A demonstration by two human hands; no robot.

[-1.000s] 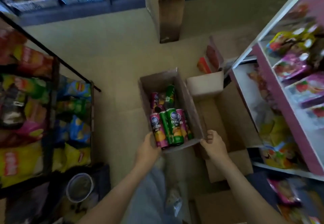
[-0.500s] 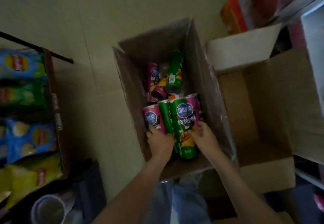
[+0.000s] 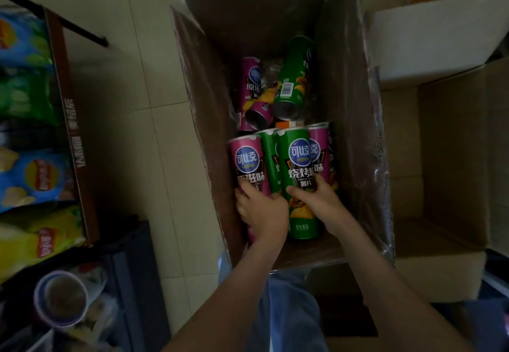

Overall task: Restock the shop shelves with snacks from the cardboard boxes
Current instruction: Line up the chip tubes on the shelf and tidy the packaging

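At the near end of the open cardboard box [image 3: 203, 98] on the floor, crisp cans sit packed side by side (two more lie loose farther in). The left grip [image 3: 261, 211] is wrapped round the pink can [image 3: 246, 159]; the right grip [image 3: 321, 200] clasps the green can [image 3: 298, 159] close beside it.

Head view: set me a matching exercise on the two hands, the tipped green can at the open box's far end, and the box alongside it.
Things:
1 left hand
2 right hand
3 far green can
4 side box

States:
A tipped over, base toward the camera
B no cans visible inside
C grips the front green can
D grips the pink can

Pairs: 1-D, 2-C, 3-A, 4-B
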